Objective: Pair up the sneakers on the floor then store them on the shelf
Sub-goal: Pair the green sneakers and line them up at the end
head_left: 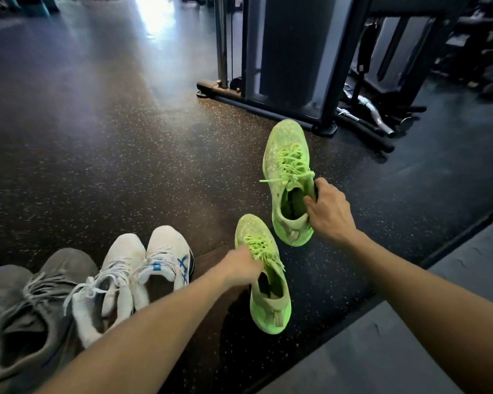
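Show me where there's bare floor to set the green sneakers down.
Bare floor lies ahead of the white pair, left of the far green sneaker, up to the machine base. Crowded: grey pair tight against white.

One head-worn view looks forward and steeply down from above the speckled floor, close enough that both forearms fill the lower frame. It faces the black machine frame, which stands at the top, right of centre. Wide-angle bending curves the edges around that frame. No second view shares the scene.
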Tool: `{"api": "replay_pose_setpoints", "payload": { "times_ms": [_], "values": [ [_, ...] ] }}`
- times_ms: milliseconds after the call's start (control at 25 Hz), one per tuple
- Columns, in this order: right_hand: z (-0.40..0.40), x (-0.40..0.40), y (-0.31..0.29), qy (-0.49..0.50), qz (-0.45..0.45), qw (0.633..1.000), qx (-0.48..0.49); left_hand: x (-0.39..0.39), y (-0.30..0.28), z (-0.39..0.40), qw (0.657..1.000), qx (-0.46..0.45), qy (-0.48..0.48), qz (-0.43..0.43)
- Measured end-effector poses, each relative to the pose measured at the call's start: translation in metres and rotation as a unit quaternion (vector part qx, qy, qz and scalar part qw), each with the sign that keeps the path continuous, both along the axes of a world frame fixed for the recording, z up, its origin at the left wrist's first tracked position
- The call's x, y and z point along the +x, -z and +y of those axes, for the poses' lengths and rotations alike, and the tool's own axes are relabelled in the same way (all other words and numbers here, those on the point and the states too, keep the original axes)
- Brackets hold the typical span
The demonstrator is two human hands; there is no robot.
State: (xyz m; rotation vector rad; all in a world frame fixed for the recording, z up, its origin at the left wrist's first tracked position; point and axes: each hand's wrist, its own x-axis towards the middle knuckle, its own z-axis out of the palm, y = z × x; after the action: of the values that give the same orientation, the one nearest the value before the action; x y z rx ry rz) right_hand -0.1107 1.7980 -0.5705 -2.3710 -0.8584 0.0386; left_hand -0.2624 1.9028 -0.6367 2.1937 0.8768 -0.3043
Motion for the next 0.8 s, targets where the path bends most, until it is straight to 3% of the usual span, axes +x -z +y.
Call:
{"api": "replay_pose_setpoints", "payload": {
  "times_ms": [80,160,240,280,400,560,680,800],
  "values": [
    [0.004,-0.005,-0.006,-0.010,-0.007,1.000,0.015,0.007,-0.033,0.011,0.989,-0.018,-0.087,-0.120],
    [0.010,-0.012,-0.012,-0.026,-0.012,0.999,0.029,0.012,-0.067,0.026,0.951,-0.090,-0.147,-0.257],
    [0.019,-0.020,-0.016,-0.046,-0.014,0.998,0.033,0.014,-0.091,0.039,0.925,-0.150,-0.134,-0.323],
    [0.022,-0.025,-0.018,-0.058,-0.017,0.998,0.035,0.013,-0.100,0.043,0.928,-0.149,-0.114,-0.322],
    [0.033,-0.040,-0.023,-0.089,-0.022,0.995,0.045,0.011,-0.112,0.056,0.960,0.014,-0.085,-0.266],
    [0.047,-0.061,-0.028,-0.121,-0.033,0.991,0.055,-0.001,-0.118,0.068,0.942,0.282,-0.041,-0.179],
    [0.059,-0.072,-0.028,-0.127,-0.028,0.989,0.075,-0.013,-0.124,0.071,0.915,0.361,-0.024,-0.177],
    [0.064,-0.075,-0.024,-0.142,0.039,0.984,0.099,-0.022,-0.130,0.074,0.900,0.386,-0.044,-0.201]
  ]
}}
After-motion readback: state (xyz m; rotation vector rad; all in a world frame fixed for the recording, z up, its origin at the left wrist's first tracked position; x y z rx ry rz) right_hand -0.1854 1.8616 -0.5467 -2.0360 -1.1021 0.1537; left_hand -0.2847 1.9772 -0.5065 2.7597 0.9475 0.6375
